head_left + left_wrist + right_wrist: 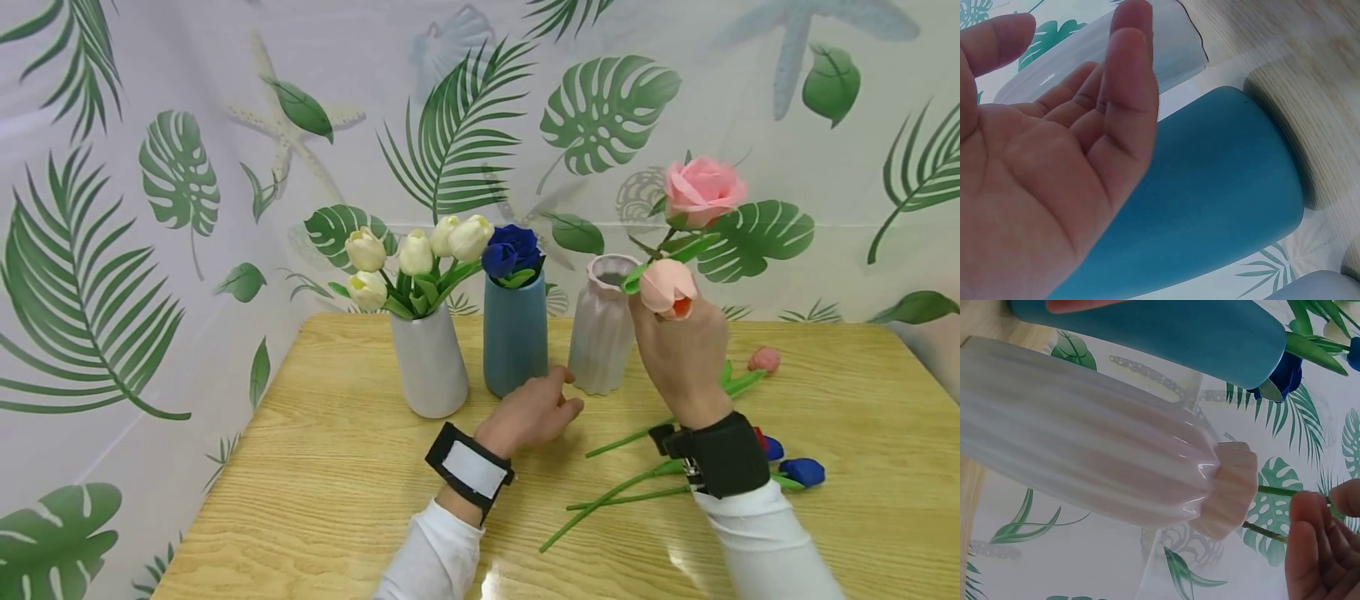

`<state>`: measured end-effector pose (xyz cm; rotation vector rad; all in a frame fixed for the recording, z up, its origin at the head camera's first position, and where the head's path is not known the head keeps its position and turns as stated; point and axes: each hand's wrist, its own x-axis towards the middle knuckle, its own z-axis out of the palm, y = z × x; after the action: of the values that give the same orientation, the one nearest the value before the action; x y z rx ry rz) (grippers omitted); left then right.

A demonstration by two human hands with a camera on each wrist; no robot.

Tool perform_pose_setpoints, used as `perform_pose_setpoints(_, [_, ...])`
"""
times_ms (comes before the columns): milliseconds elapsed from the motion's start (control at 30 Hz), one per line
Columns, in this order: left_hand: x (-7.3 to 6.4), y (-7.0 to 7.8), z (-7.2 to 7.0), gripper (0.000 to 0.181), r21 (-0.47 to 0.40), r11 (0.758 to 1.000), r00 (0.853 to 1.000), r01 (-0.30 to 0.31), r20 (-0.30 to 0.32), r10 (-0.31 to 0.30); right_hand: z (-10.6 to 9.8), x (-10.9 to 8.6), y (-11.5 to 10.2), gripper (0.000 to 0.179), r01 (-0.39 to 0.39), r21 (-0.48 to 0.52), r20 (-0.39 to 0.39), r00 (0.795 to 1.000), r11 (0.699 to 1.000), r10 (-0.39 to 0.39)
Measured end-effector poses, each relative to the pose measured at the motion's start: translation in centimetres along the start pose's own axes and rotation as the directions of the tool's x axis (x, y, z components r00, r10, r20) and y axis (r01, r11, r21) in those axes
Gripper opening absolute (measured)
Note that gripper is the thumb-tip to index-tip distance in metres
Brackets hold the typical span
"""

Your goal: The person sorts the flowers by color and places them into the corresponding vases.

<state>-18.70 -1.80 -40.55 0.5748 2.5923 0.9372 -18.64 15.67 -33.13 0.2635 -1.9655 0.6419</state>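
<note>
While the right hand [684,358] is pinching the stems [1275,490] of a pink artificial rose [705,192] and pale-pink tulip [663,283] at the mouth of a fluted, glossy white vase [602,342], the left hand [531,410] is lying apart, relaxed and holding nothing, near a smooth teal vase [516,333]. Stems catching the rim [1247,478] could be tipping the seemingly unbraced fluted vase.

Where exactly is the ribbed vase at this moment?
In the head view, the ribbed vase is right of centre, between the blue vase and the right hand.
</note>
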Motion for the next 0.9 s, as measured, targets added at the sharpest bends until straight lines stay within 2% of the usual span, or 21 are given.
perform_pose_setpoints(100, [-0.1, -0.1, 0.0, 0.041, 0.008, 1.000, 1.000, -0.018, 0.010, 0.018, 0.4, 0.0, -0.1, 0.027, 0.003, 0.026, -0.022, 1.000, 1.000, -0.002])
perform_pose_setpoints(267, [-0.1, -0.2, 0.1, 0.040, 0.026, 0.999, 0.999, -0.040, 0.013, 0.040, 1.5, 0.0, 0.1, 0.015, 0.007, 0.166, -0.043, 0.999, 0.986, 0.000])
perform_pose_setpoints(400, [-0.1, -0.1, 0.1, 0.041, 0.040, 0.999, 1.000, -0.028, 0.013, 0.027, 2.1, 0.2, 0.4, 0.018, -0.058, 0.119, 0.044, 0.998, 0.991, 0.053])
perform_pose_setpoints(500, [-0.1, 0.0, 0.1, 0.041, 0.053, 0.998, 1.000, -0.023, 0.020, 0.022, 2.1, -0.2, 0.9, 0.024, -0.119, 0.090, 0.116, 0.987, 0.989, 0.109])
perform_pose_setpoints(733, [-0.1, 0.1, -0.2, 0.041, 0.080, 0.996, 0.999, -0.027, 0.033, 0.024, 1.8, -3.4, 2.0, 0.034, -0.154, 0.205, 0.158, 0.980, 0.967, 0.122])
perform_pose_setpoints(833, [-0.2, 0.1, -0.2, 0.041, 0.084, 0.996, 0.999, -0.019, 0.037, 0.016, 1.2, -5.2, 2.7, 0.033, -0.205, 0.212, 0.229, 0.961, 0.955, 0.156])
perform_pose_setpoints(900, [-0.2, 0.0, -0.1, 0.041, 0.088, 0.996, 0.999, -0.016, 0.038, 0.013, 0.7, -6.3, 3.2, 0.027, -0.251, 0.180, 0.289, 0.938, 0.951, 0.193])
